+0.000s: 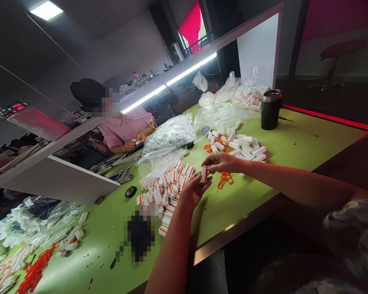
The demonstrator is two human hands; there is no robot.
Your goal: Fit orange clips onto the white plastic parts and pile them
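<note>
White-and-orange connector piece [204, 173] stands upright between the two hands, above the green table [294, 143]. The left hand [194, 191] comes up from below, palm turned toward the camera, with its fingers curled against the piece's lower end. The right hand [222, 162] reaches in from the side on an outstretched bare forearm, palm down, and its fingertips pinch the piece's upper end. So both hands grasp the same piece.

Just beyond the left hand lies a heap of finished pieces [168, 188], white with orange bands. Under the right hand lie orange clips [224, 179], and beyond it a pile of plain white housings [243, 146]. Farther off stand a black mug [270, 109] and clear plastic bags [171, 134] of parts.

Past the bags, a co-worker in a pink shirt [122, 128] sits across the table, below a shelf with a bright light strip [171, 81]. The room is dim, with a ceiling lamp [46, 10] and a red blind [191, 24] at the window.
</note>
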